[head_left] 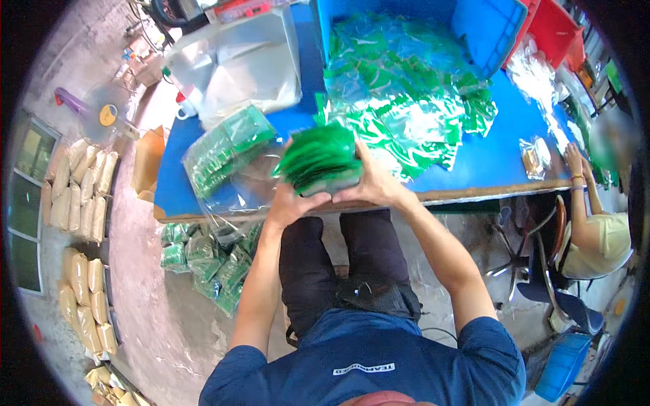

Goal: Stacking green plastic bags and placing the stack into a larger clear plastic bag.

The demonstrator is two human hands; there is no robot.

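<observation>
Between my two hands is a thick stack of green plastic packets point(319, 157), held over the table's front edge and a little blurred. My left hand point(292, 201) grips its left side and lower edge. My right hand point(374, 179) wraps its right side, and the two thumbs nearly meet at the near edge. Just left of the stack, a clear plastic bag point(227, 152) filled with rows of green packets lies on the table. A large spread of loose green packets point(406, 115) covers the table beyond my right hand, spilling from a blue bin point(491, 34).
Clear plastic sheets or bags point(254, 61) lie at the table's back left. Filled green bags point(213, 260) are heaped on the floor below left. A co-worker point(596, 237) sits at the right, hands at the blue table point(447, 183). Brown sacks point(84, 183) stand at the far left.
</observation>
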